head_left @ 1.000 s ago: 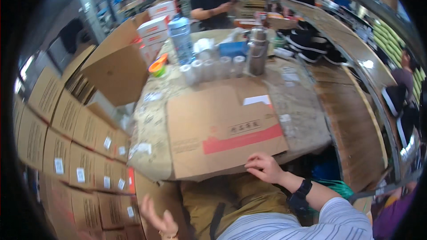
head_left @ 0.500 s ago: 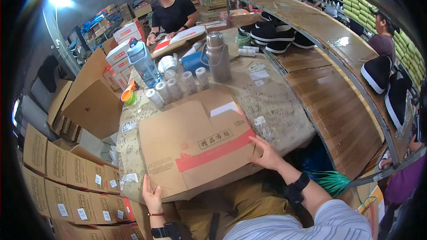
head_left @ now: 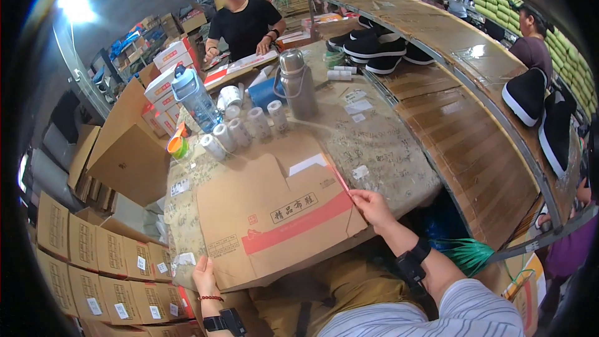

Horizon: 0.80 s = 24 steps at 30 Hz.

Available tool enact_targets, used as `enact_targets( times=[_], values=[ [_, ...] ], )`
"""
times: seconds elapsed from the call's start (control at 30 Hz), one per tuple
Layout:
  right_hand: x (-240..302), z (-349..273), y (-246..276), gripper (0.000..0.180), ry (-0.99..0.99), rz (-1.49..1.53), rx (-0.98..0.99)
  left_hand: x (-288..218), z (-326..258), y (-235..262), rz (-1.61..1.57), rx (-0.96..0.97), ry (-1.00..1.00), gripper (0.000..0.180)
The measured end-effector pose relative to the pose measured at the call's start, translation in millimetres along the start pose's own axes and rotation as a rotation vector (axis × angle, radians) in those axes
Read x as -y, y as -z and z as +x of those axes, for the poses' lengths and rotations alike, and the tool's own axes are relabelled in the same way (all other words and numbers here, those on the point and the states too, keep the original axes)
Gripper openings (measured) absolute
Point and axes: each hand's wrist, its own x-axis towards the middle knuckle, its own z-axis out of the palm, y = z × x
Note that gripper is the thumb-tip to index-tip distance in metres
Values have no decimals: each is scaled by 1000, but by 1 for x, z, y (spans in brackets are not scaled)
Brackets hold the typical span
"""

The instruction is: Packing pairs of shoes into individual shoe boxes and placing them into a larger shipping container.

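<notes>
A flat brown cardboard carton (head_left: pixel 249 193) with a red band and dark print lies on the near part of the covered table. It looks folded down, with a white patch showing at its far right. My left hand (head_left: pixel 205 276) closes on its near left corner, the thumb on top and the other fingers partly hidden. At the right edge, my right hand (head_left: pixel 372 208) pinches the carton by the end of the red band. Just beyond the carton stand several small white rolls (head_left: pixel 239 131).
A grey metal flask (head_left: pixel 296 87) and a clear blue bottle (head_left: pixel 194 98) stand farther back. Black shoes (head_left: pixel 375 47) lie on the shelf at right. Printed cartons (head_left: pixel 112 246) are stacked at lower left. Across the table, a person (head_left: pixel 244 28) handles a white-and-red flat box.
My right hand has gone from fingers spread at the carton's edge to a pinch on it. The carton has shifted slightly towards me. The person opposite has lowered the white-and-red box.
</notes>
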Motion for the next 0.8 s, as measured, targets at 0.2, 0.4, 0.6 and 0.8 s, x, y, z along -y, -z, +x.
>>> enact_targets(
  times=[0.2, 0.4, 0.6, 0.8],
  values=[
    [8, 25, 9, 34, -253, -56, 129, 3, 6, 9, 167, -36, -15, 47],
    [23, 20, 7, 36, -163, -21, 175, 1, 1, -2, 102, -18, -57, 35],
    [53, -2, 3, 29, -280, 316, 398, 20, 0, -9, 13, -195, -107, 32],
    [43, -9, 2, 31, -368, 593, 477, 1, -19, -24, -194, -207, -111, 33]
  ],
)
